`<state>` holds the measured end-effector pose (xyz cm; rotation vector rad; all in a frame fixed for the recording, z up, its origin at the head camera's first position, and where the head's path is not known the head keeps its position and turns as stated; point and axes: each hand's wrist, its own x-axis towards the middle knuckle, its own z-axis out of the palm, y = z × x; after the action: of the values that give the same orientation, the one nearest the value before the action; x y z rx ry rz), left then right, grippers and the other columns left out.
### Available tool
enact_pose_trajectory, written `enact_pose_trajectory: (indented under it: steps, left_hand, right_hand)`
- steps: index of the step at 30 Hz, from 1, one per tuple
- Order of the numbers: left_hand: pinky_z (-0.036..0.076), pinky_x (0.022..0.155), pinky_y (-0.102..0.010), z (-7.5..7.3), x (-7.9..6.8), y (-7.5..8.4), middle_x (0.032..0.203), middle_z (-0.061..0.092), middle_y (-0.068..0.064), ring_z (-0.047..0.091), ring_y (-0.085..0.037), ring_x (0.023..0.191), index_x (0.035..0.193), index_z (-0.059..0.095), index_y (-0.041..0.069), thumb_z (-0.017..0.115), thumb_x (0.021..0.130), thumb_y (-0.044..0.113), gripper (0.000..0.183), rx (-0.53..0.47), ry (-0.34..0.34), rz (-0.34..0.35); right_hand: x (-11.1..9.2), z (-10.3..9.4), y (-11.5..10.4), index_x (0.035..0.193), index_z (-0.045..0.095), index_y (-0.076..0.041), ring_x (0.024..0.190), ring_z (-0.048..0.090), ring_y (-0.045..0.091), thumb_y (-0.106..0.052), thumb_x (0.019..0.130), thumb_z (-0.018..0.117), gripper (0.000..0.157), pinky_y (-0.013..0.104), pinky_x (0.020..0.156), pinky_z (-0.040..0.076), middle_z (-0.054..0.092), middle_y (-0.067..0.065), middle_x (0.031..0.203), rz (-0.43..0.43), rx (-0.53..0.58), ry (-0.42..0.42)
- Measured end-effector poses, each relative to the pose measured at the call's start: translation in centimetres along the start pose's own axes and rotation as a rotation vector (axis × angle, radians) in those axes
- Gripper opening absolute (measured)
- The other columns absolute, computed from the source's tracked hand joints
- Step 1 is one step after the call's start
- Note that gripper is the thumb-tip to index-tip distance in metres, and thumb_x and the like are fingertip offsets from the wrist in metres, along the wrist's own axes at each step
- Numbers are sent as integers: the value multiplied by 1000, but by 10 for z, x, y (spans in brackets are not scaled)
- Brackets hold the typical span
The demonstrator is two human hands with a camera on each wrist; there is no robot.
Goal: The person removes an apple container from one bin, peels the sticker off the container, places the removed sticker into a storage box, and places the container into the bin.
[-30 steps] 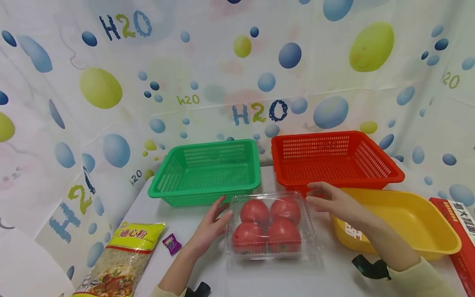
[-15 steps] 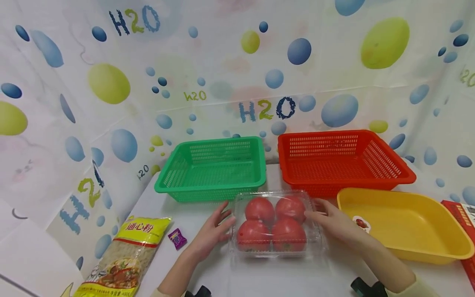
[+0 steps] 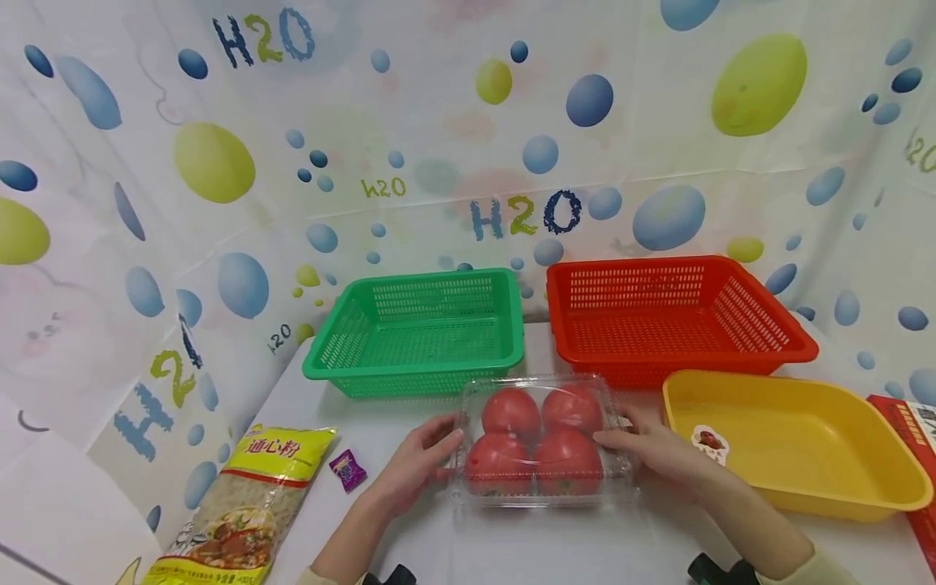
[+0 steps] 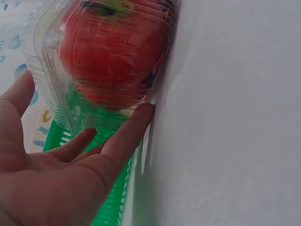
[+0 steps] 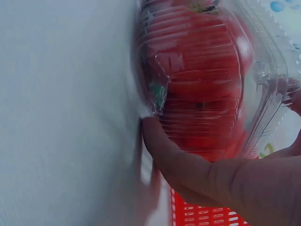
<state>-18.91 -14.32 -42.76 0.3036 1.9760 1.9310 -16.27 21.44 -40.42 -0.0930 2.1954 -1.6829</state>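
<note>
A clear plastic clamshell box of tomatoes lies on the white table between my hands. Several red tomatoes show through its lid. At the box's left side is my left hand, thumb near the rim and fingers fairly straight; in the left wrist view, one fingertip is right at the bottom edge. My right hand holds the right side, its thumb over the rim. In the right wrist view, a finger reaches the bottom edge of the box.
A green basket and a red basket stand behind the box. To the right are a yellow basin and a red printed package. A pasta bag and a small purple packet lie left.
My right hand has come in from the right onto the box's side. My left fingers have moved slightly lower along the left side. The box stays on the table; the view has shifted a little.
</note>
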Motion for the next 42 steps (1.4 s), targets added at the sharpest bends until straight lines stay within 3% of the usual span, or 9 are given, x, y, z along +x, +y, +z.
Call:
enact_pose_trajectory:
  steps: [6,8,15,29,36,42]
  left_hand:
    - [51,98,-47,-2,-1,1,156,31,-31,37,-46,139,154,27,-8,56,106,22,64,-70,-26,11]
    - [51,98,-47,-2,-1,1,156,30,-31,38,-45,139,154,26,-8,56,106,22,64,-81,-30,13]
    - [53,95,-48,-2,-4,9,155,33,-30,44,-42,135,153,28,-10,56,105,21,63,-94,-24,58]
    - [55,91,-47,-4,-14,27,150,39,-31,54,-31,126,152,33,-8,55,106,25,60,-30,-21,50]
    - [56,89,-46,-2,-14,33,150,41,-30,56,-30,122,152,33,-8,57,105,27,63,-31,-21,73]
    - [57,88,-43,-1,-19,45,149,43,-26,55,-31,124,152,34,-6,58,105,28,63,-10,14,92]
  right_hand:
    - [-4,0,-5,159,8,-4,143,2,48,-22,97,62,84,71,113,10,7,25,158,39,204,-78]
    - [-6,0,-7,160,4,-7,144,-1,47,-20,97,62,87,70,113,7,2,24,159,55,252,-96]
    - [-13,-6,-13,162,3,-15,142,8,48,-27,100,59,84,70,112,20,3,23,159,96,281,-109]
    - [-19,-7,-22,161,0,-11,140,11,47,-28,103,55,82,68,111,26,4,24,159,102,275,-113]
    - [-25,-10,-27,161,6,-13,137,25,43,-31,104,53,75,52,104,43,13,23,158,55,256,-103]
    - [-27,-12,-38,161,11,-15,128,43,34,-32,105,53,73,43,98,48,26,18,156,-15,245,-72]
